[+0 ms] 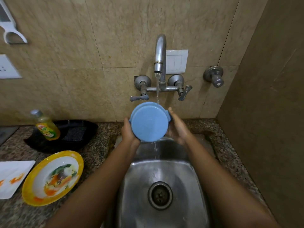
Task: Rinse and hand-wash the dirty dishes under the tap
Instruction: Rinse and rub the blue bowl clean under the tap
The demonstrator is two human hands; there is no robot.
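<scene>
Beige stone tiles fill the back of the frame, a speckled granite counter (98,142) runs below them, and the steel sink (139,186) sits bottom centre with its drain (159,195) in plain sight. The wall tap (159,53) is running, a thin stream of water (157,89) dropping straight down. And there's the blue bowl (149,124), dead centre of the frame, held up over the far end of the sink with its base turned to the camera, its top rim right under the stream, and water spilling off its lower edge into the basin. The left hand (130,130) grips the bowl's lower left side, thumb on the wall, fingers wrapped behind. The right hand (178,127) presses its palm to the right side, thumb straight up beside the little lug; its fingers are hidden behind the bowl, so I can't tell if they curl

Over at lower left, a yellow-rimmed plate (52,177) smeared with food scraps waits on the counter, just beside a white square plate (13,176) with orange streaks. Behind them, a dish soap bottle (46,125) stands in a black tray (69,145), a dark scrub pad (74,133) next to it. A white switch plate (176,61) sits just behind the spout
</scene>
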